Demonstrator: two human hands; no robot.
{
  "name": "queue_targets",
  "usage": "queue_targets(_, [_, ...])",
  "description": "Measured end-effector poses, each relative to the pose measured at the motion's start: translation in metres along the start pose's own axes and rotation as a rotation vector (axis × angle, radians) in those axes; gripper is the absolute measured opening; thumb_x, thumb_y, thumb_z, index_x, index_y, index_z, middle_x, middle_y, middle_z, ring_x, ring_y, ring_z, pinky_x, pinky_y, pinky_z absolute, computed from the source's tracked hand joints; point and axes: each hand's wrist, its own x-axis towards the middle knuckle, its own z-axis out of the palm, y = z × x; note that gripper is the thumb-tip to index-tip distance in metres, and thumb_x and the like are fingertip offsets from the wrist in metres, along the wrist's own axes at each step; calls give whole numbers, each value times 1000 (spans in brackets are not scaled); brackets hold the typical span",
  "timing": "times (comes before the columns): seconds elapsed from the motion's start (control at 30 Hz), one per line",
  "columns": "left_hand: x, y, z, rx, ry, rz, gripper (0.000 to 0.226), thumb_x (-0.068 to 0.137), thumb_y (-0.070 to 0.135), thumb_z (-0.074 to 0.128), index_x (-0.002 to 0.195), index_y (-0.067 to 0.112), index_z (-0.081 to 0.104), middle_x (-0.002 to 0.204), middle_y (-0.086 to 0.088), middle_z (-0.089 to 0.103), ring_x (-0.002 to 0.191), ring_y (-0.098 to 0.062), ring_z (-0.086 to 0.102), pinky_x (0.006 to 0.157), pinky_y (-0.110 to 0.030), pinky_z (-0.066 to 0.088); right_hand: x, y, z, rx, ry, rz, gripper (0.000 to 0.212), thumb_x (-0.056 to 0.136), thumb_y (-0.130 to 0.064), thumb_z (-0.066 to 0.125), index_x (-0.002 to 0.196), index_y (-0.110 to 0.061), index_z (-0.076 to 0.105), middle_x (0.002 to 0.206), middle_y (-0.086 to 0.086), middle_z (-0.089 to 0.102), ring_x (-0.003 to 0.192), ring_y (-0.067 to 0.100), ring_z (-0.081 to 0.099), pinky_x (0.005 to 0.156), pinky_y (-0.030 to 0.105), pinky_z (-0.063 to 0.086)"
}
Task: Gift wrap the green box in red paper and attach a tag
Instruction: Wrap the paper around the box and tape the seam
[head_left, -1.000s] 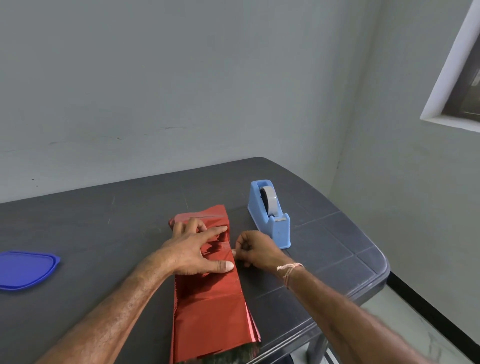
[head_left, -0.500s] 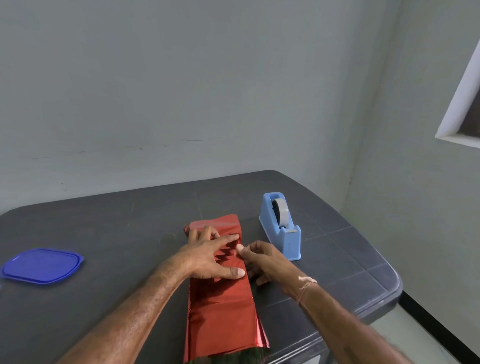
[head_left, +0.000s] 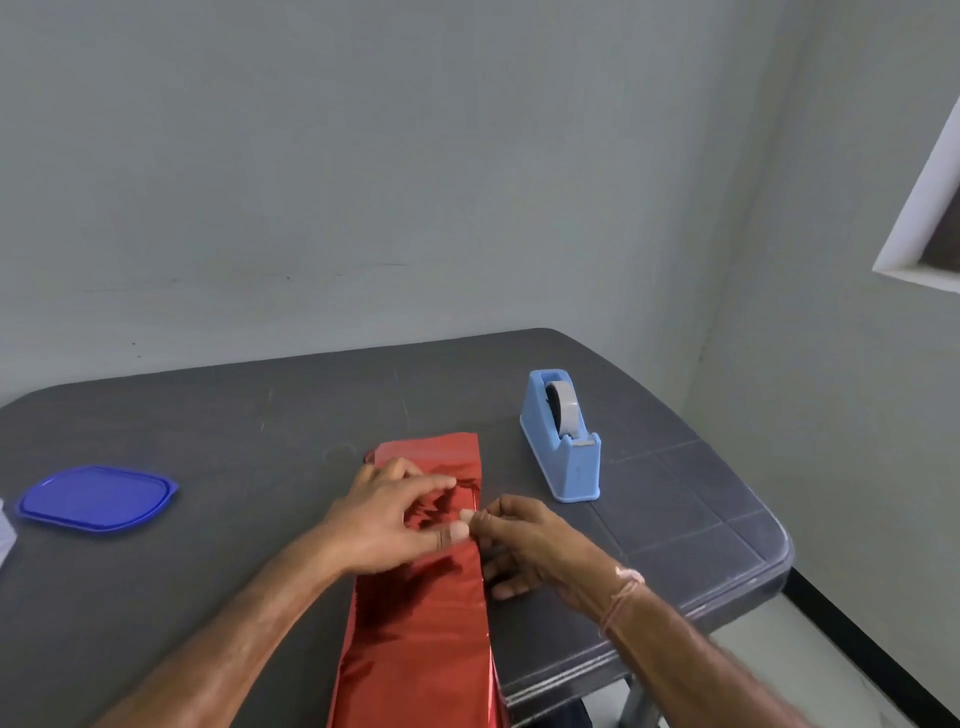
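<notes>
Grey walls meet behind a dark grey surface (head_left: 260, 441) seen from above. Low in the middle of the frame lies a long parcel of shiny red paper (head_left: 421, 649). The green box is hidden inside it.

The left hand (head_left: 384, 519) rests on the parcel, its bent fingers and thumb gathering a crumpled fold. The right hand (head_left: 524, 545) pinches thumb to forefinger at the paper's right edge. Whether it also holds a strip of tape is too small to tell.

A blue tape dispenser (head_left: 563, 447) stands just right of the parcel, and a blue lid (head_left: 96, 499) lies at the far left.

Likely risks: the slick foil could spring open if either hand lets go before it is taped, hard pinching could tear or crease it, and the parcel's near end overhangs the surface edge, so a push could tip it off.
</notes>
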Motion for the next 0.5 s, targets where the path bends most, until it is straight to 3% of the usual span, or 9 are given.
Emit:
queue_targets(0.1, [14, 4, -5, 91, 28, -16, 76, 77, 86, 51, 146, 58, 38, 127, 15, 41, 131, -15, 35, 103, -49, 46, -5, -11, -3, -105, 14, 26, 60, 81, -53, 81, 112, -6, 62, 97, 10, 76, 79, 18, 70, 66, 34, 59])
queue_targets(0.17, [22, 2, -6, 87, -6, -12, 75, 79, 79, 60, 147, 60, 36, 127, 12, 42, 132, -18, 35, 104, -48, 45, -10, -16, -4, -182, 21, 25, 55, 84, -51, 80, 112, -7, 64, 100, 9, 77, 79, 15, 70, 64, 31, 58])
queue_targets(0.23, [27, -5, -6, 39, -58, -13, 88, 67, 90, 58, 147, 61, 34, 123, 12, 40, 130, -20, 37, 107, -46, 44, -14, -19, -4, -223, 73, -62, 40, 87, -42, 79, 106, -9, 68, 92, 4, 74, 76, 12, 70, 61, 29, 57])
queue_targets(0.33, [32, -11, -7, 13, -91, 2, 120, 38, 108, 42, 148, 61, 32, 117, 12, 38, 125, -18, 37, 108, -42, 44, -17, -31, -20, -287, 359, -309, 22, 89, -35, 78, 102, -19, 69, 93, -5, 71, 75, 9, 69, 60, 26, 54])
queue_targets(0.43, [38, -7, -13, 39, -135, -16, 103, 57, 96, 59, 150, 61, 27, 118, 8, 39, 122, -18, 39, 107, -40, 44, -8, -50, -57, -469, 756, -353, 24, 90, -38, 76, 108, -24, 69, 109, -6, 65, 93, 14, 67, 78, 32, 58])
queue_targets(0.5, [43, -5, -19, 76, -193, -28, 105, 58, 92, 62, 150, 63, 22, 123, 7, 40, 124, -21, 42, 108, -42, 44, 1, -56, -80, -513, 829, -244, 34, 91, -39, 72, 115, -15, 69, 117, 5, 65, 98, 19, 66, 89, 43, 59])
